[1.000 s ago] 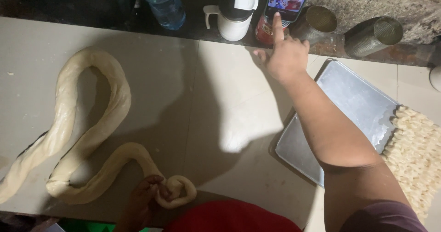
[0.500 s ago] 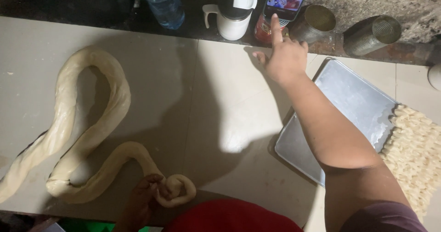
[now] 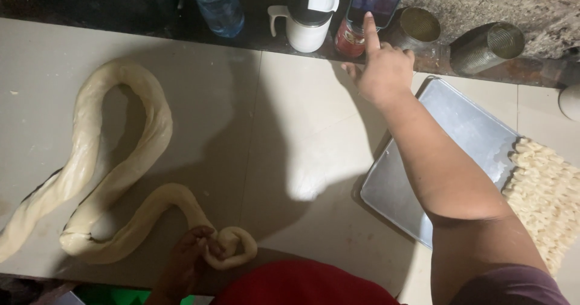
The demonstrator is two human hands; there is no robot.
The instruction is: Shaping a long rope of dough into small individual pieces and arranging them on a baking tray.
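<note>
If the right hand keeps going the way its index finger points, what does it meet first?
The right hand points up and away at the phone propped behind the counter edge. Its fingertip already seems to reach the screen, so the phone comes first, though depth is unclear.

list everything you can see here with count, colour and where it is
dough rope: 1, pale cream, looped along the left of the counter, near end coiled
counter: 1, beige, fills the middle
metal tray: 1, silver, right side, under the right forearm
noodle strands: 1 pile, pale yellow, right edge, by the tray
water bottle: 1, clear with blue tint, back ledge, left
travel mug: 1, white with black lid, back ledge, centre
phone: 1, screen lit, propped upright at the back
small red jar: 1, below the phone
tin cans: 2, metal, back right
left hand: on the coiled dough end
right hand: forefinger touching the phone
</note>
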